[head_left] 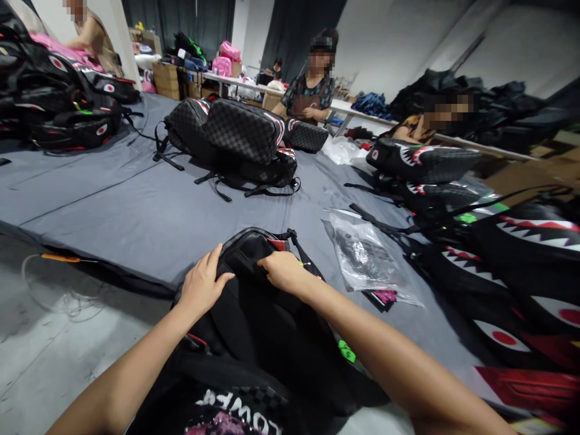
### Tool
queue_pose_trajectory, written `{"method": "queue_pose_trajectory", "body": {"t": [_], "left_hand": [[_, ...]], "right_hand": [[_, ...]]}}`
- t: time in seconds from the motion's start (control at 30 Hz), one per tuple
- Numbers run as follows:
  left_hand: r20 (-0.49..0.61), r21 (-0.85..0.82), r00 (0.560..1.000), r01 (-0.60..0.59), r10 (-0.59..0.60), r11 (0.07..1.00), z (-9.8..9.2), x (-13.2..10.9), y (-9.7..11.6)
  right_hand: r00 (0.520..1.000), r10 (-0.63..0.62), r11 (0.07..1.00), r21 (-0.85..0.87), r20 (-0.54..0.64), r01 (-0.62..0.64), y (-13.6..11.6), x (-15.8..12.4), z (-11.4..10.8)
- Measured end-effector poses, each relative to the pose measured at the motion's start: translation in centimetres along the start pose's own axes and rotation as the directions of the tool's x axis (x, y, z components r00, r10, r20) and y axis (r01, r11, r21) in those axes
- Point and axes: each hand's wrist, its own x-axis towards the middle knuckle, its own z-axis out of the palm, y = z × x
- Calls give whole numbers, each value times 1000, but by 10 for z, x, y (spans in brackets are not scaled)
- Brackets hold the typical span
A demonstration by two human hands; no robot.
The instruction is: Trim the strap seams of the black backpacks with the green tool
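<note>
A black backpack (272, 320) leans against the near table edge in front of me, with a red-lined patch at its upper right corner and a green tag on its right side. My left hand (203, 281) grips its upper left edge, fingers along the outside and thumb over the dark fabric. Closed in a fist, my right hand (281, 270) holds fabric near the top of the backpack; the exact part in its fingers is hidden. A clear plastic bag (362, 251) lies to the right of that hand, over a small dark and pink piece.
Checkered backpacks (244, 130) are stacked mid-table. Shark-face backpacks are piled at right (502, 284) and far left (67, 109), their straps trailing across the grey table cover (90, 187). Several people are around, one behind the middle stack (317, 90). A cable (67, 308) lies on the floor at left.
</note>
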Motion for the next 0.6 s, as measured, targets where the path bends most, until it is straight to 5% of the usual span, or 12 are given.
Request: {"method": "queue_pose_trajectory", "body": {"t": [0.2, 0.37, 0.5, 0.6], "left_hand": [[-28, -4, 999, -25, 25, 1000, 1, -2, -2], [-32, -50, 999, -17, 16, 999, 2, -2, -5], [-23, -65, 1000, 7, -9, 998, 1, 0, -9], [8, -72, 1000, 31, -30, 997, -2, 1, -8]], "right_hand": [[997, 23, 1000, 13, -78, -23, -5, -8, -4], [983, 25, 992, 124, -183, -3, -15, 19, -7], [981, -24, 988, 143, -191, 52, -23, 42, -14], [986, -35, 995, 91, -163, 50, -19, 33, -16]]}}
